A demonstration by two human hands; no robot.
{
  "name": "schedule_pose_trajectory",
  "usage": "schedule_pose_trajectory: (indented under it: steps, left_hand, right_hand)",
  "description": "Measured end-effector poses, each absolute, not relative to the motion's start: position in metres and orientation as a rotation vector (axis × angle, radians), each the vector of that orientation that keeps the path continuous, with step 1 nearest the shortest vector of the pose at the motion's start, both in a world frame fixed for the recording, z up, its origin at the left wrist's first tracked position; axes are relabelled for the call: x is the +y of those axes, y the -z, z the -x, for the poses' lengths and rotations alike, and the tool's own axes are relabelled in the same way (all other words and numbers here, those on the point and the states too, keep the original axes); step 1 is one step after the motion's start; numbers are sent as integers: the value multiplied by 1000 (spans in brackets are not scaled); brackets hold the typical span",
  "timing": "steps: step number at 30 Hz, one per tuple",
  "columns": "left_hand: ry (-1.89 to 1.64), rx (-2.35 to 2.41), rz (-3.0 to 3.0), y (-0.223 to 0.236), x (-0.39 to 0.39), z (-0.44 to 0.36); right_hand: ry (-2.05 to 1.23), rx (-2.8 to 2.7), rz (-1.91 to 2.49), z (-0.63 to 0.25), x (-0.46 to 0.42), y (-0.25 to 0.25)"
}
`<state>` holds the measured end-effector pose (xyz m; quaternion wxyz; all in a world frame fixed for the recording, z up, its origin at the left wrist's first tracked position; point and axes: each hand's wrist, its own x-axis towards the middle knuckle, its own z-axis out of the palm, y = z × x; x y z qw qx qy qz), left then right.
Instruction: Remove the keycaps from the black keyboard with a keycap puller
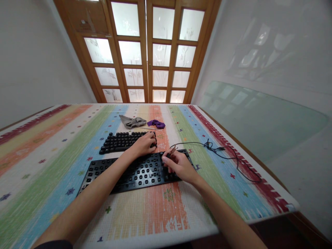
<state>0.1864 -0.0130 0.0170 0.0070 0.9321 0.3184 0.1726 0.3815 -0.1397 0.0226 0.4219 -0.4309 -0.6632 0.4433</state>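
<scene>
A black keyboard base (145, 174) with its keycaps off lies across the striped tablecloth, rows of switch posts showing. Behind it, loose black keycaps (121, 140) are laid out in keyboard rows. My left hand (146, 143) reaches over the base, fingers bent down and closed at the right end of these rows; what lies under the fingertips is mostly hidden. Over the right part of the base, my right hand (178, 164) is closed around a thin, pointed brownish tool (173, 150) whose tip points up. The hand covers the tool's lower part and some posts.
A grey cloth (132, 121) and a purple cloth (156, 123) lie crumpled behind the keycaps. A black cable (220, 149) runs in loose loops to the right. The table's right edge stands near the wall; wooden glazed doors (147, 52) are beyond.
</scene>
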Motion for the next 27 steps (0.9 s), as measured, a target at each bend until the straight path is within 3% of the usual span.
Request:
schedule_pose_trajectory:
  steps: [27]
  left_hand:
    - [-502,956,-2910,-12,-11,-188]
  right_hand:
    - [-1125,-1660,1097,-382,-139,-21]
